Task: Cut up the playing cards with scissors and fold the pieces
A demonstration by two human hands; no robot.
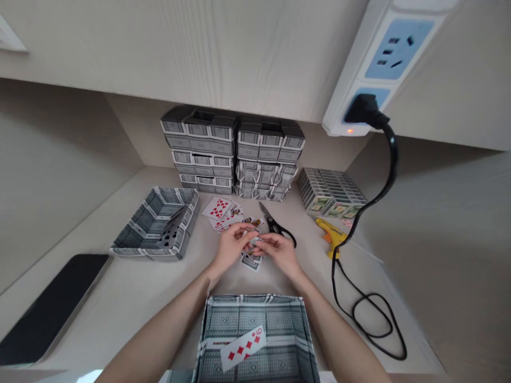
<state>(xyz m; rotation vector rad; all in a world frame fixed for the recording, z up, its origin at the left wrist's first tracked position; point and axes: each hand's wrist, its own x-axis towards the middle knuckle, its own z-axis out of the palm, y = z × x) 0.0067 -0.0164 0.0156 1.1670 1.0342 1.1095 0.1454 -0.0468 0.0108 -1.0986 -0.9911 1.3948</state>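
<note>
My left hand (233, 247) and my right hand (279, 254) meet over the middle of the table, fingers closed on one small playing card (254, 240) between them. Its face is mostly covered by my fingers. Beneath my hands lie loose cards (250, 261), and more face-up red cards (221, 210) are spread just beyond. Black-handled scissors (275, 226) rest beside my right hand, blades pointing away. Close to me, between my forearms, stands an open box made of playing cards (255, 306), with a cut nine of diamonds (243, 348) inside.
Stacked card-made boxes (235, 154) stand at the back. Another open box (154, 250) with cards is at left, near a black phone-like slab (51, 303). Card packs (331, 191), a yellow glue gun (331, 234) and its looping cord (373, 335) are right, under a power strip (383, 69).
</note>
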